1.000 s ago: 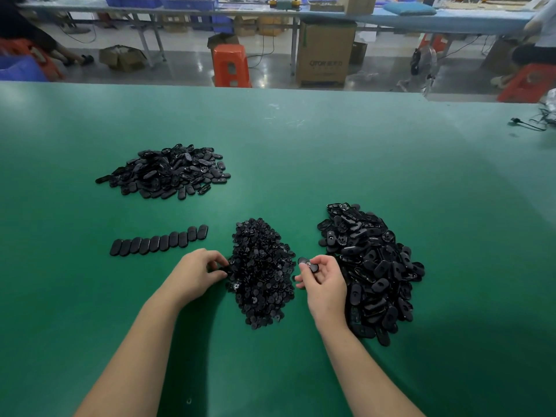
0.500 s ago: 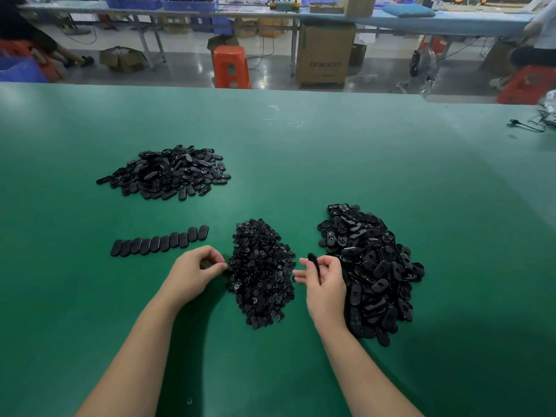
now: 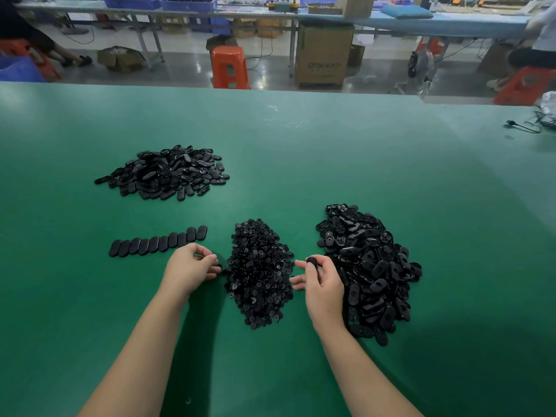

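The right hand (image 3: 323, 285) is nearest, its wrist lying over the near edge of a big heap of black oval plastic shells (image 3: 373, 275). Thumb and forefinger are clamped on one small black oval plastic piece (image 3: 312, 262), held just above the green table mat (image 3: 361, 152) between that heap and the middle one. The other fingers spread loosely to the left. The piece is dark, smooth and rounded, and it is seen nearly end-on, so its face cannot be made out.

At the same depth the left hand (image 3: 189, 267) rests on the mat with its fingers curled. Their tips are at the left edge of a heap of small black round plastic parts (image 3: 260, 272). A black speck sits at the fingertips, but it is too small to tell whether they pinch it.

Many shells in the big heap lie hollow side up, glossy, each with a round hole. Just beyond the left hand runs a row of flat black oval pieces (image 3: 158, 243), overlapped like roof tiles and rising slightly to the right. Farther off to the left lies a flatter heap of black oval pieces (image 3: 164, 173). A thin black cable (image 3: 523, 126) lies at the mat's far right. Past the table's far edge, an orange plastic stool (image 3: 230, 67) and a brown cardboard box (image 3: 323, 55) stand on the floor.
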`<state>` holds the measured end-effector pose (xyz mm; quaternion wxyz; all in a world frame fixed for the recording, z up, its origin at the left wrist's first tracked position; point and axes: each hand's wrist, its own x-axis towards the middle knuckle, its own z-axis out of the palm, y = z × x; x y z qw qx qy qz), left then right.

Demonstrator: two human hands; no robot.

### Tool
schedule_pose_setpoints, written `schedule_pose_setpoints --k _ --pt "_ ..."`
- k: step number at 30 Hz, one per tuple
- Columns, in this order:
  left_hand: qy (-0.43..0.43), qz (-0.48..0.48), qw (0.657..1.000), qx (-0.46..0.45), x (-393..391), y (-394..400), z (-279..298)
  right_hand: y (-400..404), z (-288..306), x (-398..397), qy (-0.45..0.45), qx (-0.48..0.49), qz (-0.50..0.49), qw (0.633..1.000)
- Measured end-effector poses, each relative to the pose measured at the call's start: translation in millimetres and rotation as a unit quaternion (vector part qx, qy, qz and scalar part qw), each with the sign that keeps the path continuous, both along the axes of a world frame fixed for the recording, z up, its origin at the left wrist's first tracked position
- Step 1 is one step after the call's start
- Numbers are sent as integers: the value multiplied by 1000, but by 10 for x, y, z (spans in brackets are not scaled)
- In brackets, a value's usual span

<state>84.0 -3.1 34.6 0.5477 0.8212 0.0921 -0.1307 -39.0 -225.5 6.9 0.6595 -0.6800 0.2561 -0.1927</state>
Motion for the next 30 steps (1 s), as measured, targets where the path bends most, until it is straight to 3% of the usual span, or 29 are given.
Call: schedule_pose_setpoints --k 3,7,12,17,30 --pt "12 -14 1000 -16 -31 -86 25 -7 -8 4 -2 6 -2 1000" --pt "-51 -12 999 10 -63 -129 61 -25 -31 8 -4 -21 -21 1000" --pt "4 -56 980 -189 -187 -340 133 -30 -63 10 -38 -45 -39 997" --pt "39 -69 957 -278 -332 -649 127 -17 -71 19 -38 22 -32 999" --pt "47 -68 948 -306 -455 -964 103 -22 -19 22 -41 54 -29 997"
